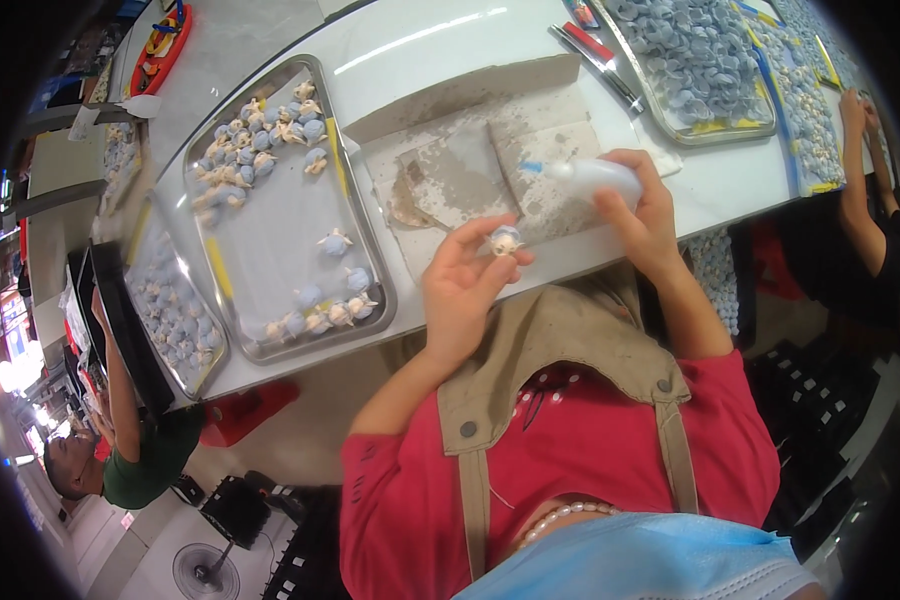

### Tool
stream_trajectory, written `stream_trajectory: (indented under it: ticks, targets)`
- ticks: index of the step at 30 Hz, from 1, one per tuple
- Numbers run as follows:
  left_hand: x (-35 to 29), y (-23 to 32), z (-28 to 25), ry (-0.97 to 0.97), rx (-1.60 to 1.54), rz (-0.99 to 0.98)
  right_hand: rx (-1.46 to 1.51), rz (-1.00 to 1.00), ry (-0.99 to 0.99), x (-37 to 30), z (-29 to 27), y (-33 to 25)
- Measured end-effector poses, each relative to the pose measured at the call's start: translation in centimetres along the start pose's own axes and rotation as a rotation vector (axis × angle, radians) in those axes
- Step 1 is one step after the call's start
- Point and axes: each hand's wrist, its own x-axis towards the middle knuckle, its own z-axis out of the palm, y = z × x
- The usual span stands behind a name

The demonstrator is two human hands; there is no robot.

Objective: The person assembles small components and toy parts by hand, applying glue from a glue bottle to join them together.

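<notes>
Pinched between the fingertips of my left hand [458, 295] is a small figurine [507, 240] with a pale face and a blue-grey cap. My right hand [650, 215] is wrapped around a white squeeze bottle [610, 178]. The bottle lies nearly level, its blue nozzle pointing left, apart from the figurine. Both hands are over the near edge of a stained cardboard box lid [450, 115]. To the left, a metal tray [385, 300] holds similar figurines, clustered at its far end and along its near end.
A metal tray [745, 132] of blue-grey cup-shaped pieces stands at the far right, beside pens [610, 80] and another tray of figurines [810, 120]. Another figurine tray [175, 320] is at the left edge. Co-workers [135, 450] sit on both sides. A red boat-shaped container [160, 50] lies far left.
</notes>
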Motion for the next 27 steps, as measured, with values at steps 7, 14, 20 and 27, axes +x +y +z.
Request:
stream_trajectory:
  ticks: [7,14,20,27]
  targets:
    - [-0.8,-0.8,0.3,0.027,0.019,0.018,-0.201,-0.301,-0.073,-1.3,-2.2,-3.4]
    - [-1.2,-0.6,0.6,0.036,0.105,0.086,-0.498,-0.568,-0.035,-1.7,-1.6,-6.4]
    - [-1.5,-0.5,0.1,0.023,0.094,0.099,-0.548,-0.629,-0.105,-1.7,-0.9,-7.1]
    - [-1.6,-0.3,0.0,0.026,0.069,0.085,-0.548,-0.622,-0.069,-1.5,0.0,-7.3]
